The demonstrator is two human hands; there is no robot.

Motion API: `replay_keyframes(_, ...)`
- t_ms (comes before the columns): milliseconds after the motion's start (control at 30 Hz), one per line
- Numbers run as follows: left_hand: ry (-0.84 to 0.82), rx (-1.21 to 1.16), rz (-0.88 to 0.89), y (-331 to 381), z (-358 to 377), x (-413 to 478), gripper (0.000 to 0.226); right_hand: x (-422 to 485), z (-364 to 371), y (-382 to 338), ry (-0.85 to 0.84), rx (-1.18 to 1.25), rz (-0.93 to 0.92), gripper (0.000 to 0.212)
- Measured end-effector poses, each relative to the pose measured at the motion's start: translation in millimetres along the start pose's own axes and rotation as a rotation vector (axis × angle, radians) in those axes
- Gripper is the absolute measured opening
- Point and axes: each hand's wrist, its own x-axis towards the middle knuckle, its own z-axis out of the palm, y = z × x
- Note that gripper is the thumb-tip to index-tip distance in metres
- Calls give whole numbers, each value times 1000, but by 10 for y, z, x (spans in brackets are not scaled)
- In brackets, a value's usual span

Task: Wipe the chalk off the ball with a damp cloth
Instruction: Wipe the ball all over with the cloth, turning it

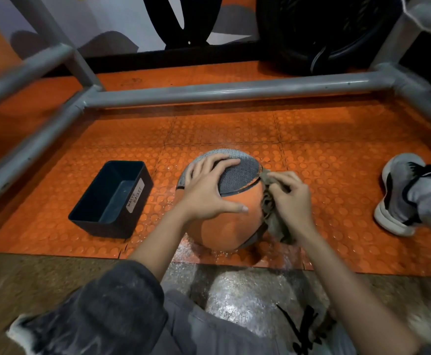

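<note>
An orange and grey ball (231,221) rests on the orange studded floor mat (324,149), just in front of my knees. My left hand (209,188) lies spread over the ball's top, fingers splayed on the grey panel and thumb on the orange panel. My right hand (290,198) grips a crumpled brownish cloth (273,216) and holds it against the ball's right side. The cloth hangs down along the ball toward the floor. No chalk marks are plain on the visible surface.
A dark plastic bin (112,198) labelled "waste basket" sits on the mat left of the ball. A grey pipe frame (222,89) runs around the mat. My right shoe (401,193) rests at the right. A black tyre (319,32) stands behind the frame.
</note>
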Motion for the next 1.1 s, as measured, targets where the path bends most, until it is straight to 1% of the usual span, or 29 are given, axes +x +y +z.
replay_keyframes(100, -16, -15, -16, -18, -42, 114, 103, -185, 96, -93, 41, 36, -96, 19)
replay_keyframes(167, -36, -24, -27, -27, -74, 170, 104, -229, 132, -127, 18, 14, -156, 23)
replay_keyframes(267, -70, -31, -22, -25, -84, 166, 106, -161, 102, -111, 5, -34, -196, 26)
replay_keyframes(367, -57, -40, -6, -34, -53, 66, 105, 41, 39, -45, 3, -30, -104, 23)
replay_keyframes(467, -49, -43, 3, -47, -37, 9, 104, 149, -21, 35, -29, -34, -9, 27)
replay_keyframes(600, -39, -62, -25, -46, -66, 68, 104, -50, 56, -50, 13, 27, -71, 22)
replay_keyframes(667, -54, -68, -31, -62, -98, 119, 105, -159, 106, -130, -18, 64, -126, 19)
replay_keyframes(767, -73, -74, -33, -103, -132, 136, 106, -191, 127, -186, -61, 97, -148, 19)
replay_keyframes(867, -69, -74, -37, -105, -118, 77, 107, -38, 91, -99, -39, 64, -126, 21)
replay_keyframes(1000, -65, -80, -27, -103, -93, -8, 105, 155, 21, 60, -71, -4, -12, 26)
replay_keyframes(1100, -51, -86, -20, -96, -97, 11, 105, -14, 66, 41, 18, 24, -50, 24)
